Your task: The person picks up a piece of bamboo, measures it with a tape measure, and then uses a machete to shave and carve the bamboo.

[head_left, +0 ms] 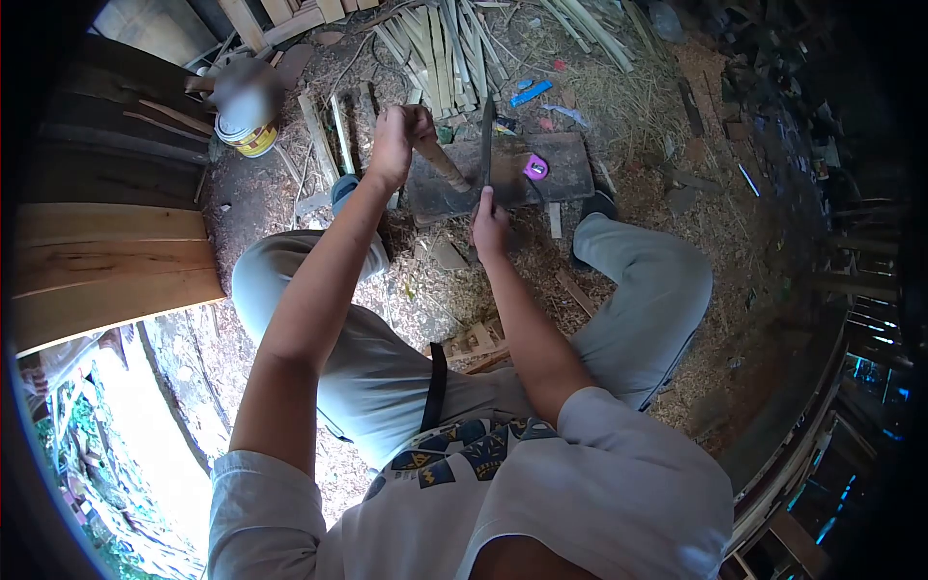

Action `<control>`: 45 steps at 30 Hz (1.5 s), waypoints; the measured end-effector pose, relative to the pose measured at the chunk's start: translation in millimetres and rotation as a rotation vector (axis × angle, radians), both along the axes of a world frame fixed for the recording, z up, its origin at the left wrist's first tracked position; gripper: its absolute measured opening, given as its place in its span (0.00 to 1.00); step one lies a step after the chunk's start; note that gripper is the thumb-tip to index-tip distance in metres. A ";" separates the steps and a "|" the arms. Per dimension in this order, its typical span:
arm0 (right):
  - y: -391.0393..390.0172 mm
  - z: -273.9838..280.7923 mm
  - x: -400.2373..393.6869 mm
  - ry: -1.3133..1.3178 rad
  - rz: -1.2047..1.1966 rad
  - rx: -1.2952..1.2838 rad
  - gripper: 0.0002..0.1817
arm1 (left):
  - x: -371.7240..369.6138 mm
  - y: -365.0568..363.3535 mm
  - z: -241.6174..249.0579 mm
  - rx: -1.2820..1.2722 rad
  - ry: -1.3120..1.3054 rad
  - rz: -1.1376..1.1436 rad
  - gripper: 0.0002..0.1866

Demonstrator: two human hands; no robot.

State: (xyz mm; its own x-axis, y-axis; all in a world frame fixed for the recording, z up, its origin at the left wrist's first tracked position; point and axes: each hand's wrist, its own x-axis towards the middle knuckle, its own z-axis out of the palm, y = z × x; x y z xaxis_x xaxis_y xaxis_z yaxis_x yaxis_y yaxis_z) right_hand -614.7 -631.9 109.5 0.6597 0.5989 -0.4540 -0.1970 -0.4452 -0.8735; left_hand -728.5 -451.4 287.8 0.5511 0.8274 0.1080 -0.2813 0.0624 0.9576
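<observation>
My left hand (394, 140) is closed around the top of a wooden stick (443, 164). The stick slants down, its lower end at a dark wooden block (561, 159) on the ground. My right hand (491, 230) grips a machete (487, 140), its long dark blade pointing away from me and just right of the stick. The handle is mostly hidden in my fingers. On the block, right of the blade, lies a purple tape measure (536, 167).
Split wooden strips (440, 58) are piled beyond the block. A yellow-labelled can (251, 137) stands at the left near a plank wall (116, 261). A blue object (531, 93) and wood shavings lie on the dirt floor. My legs are spread on both sides.
</observation>
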 end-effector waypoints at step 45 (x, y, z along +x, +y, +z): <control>22.3 33.8 -8.2 -0.002 -0.089 0.247 0.38 | 2.0 -7.0 10.4 -0.093 0.002 0.070 0.21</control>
State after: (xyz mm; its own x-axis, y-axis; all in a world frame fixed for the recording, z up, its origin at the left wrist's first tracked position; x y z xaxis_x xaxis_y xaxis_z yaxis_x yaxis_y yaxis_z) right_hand -622.9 -609.6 143.3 0.7157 0.6307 -0.3001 -0.2241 -0.1996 -0.9539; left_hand -726.5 -458.5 298.2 0.4918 0.8703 0.0282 -0.2867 0.1313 0.9490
